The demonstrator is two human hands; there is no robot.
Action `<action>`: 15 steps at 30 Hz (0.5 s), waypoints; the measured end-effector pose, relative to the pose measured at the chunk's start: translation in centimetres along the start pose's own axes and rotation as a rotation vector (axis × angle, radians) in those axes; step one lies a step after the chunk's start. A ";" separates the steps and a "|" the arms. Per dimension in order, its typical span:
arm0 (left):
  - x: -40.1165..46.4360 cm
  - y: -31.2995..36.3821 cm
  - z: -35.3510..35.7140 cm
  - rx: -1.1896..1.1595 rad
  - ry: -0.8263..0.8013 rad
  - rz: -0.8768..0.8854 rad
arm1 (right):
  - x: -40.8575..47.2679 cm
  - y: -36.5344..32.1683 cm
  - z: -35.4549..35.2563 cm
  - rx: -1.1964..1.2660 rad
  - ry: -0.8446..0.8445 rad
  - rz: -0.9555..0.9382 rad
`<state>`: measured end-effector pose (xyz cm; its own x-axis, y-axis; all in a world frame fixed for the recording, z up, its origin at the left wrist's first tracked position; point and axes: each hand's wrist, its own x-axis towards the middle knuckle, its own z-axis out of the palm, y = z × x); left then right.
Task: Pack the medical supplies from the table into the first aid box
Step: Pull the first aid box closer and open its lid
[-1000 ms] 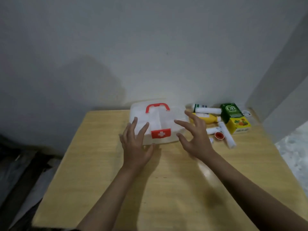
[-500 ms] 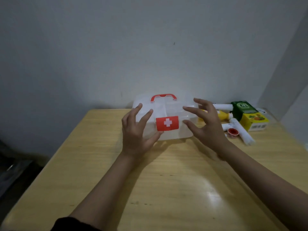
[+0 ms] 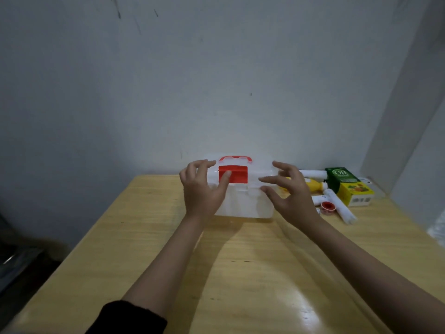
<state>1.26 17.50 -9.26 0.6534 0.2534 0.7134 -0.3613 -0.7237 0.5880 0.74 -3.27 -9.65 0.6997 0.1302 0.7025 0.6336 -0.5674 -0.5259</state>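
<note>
The first aid box (image 3: 243,203), translucent white with a red handle (image 3: 236,158), stands closed at the back of the wooden table (image 3: 240,273). Its red latch (image 3: 237,175) shows a plain red face. My left hand (image 3: 202,189) grips the lid, fingers on top and thumb on the latch. My right hand (image 3: 291,194) hovers open at the box's right front corner, fingers spread. To the right lie the supplies: a green and yellow carton (image 3: 349,186), a yellow bottle (image 3: 313,185), white rolls (image 3: 342,209) and a small red tape roll (image 3: 328,206).
A grey wall runs close behind the box, and a second wall closes the right corner behind the supplies. The table's left edge drops off to a dark floor. Bare tabletop lies between me and the box.
The box has come nearer to me. My left thumb has moved onto the latch, whose white cross no longer shows. My right hand stays spread beside the box.
</note>
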 end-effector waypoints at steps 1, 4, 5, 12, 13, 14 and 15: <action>0.1 0.0 0.1 0.012 -0.007 0.000 | 0.0 -0.1 0.0 -0.002 0.002 -0.003; 0.1 -0.1 0.2 0.051 -0.006 0.009 | 0.1 -0.4 0.0 0.001 0.019 0.004; 0.0 0.0 0.2 0.060 0.004 0.014 | 0.1 -0.4 -0.1 0.003 0.026 0.005; 1.0 1.0 -0.1 0.026 0.039 -0.008 | 0.7 -1.2 -0.4 -0.002 0.030 0.015; 1.3 1.2 -0.2 0.020 0.039 -0.014 | 0.9 -1.3 -0.4 -0.005 0.029 0.007; 1.7 1.5 -0.3 0.010 0.036 -0.021 | 1.2 -1.3 -0.5 -0.008 0.031 0.004; 2.1 1.8 -0.4 -0.010 0.030 -0.028 | 1.6 -1.3 -0.6 -0.015 0.038 0.004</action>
<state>1.68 17.02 -6.54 0.6433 0.2927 0.7074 -0.3496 -0.7098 0.6116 0.85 -2.83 -7.62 0.6891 0.0969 0.7182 0.6256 -0.5798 -0.5220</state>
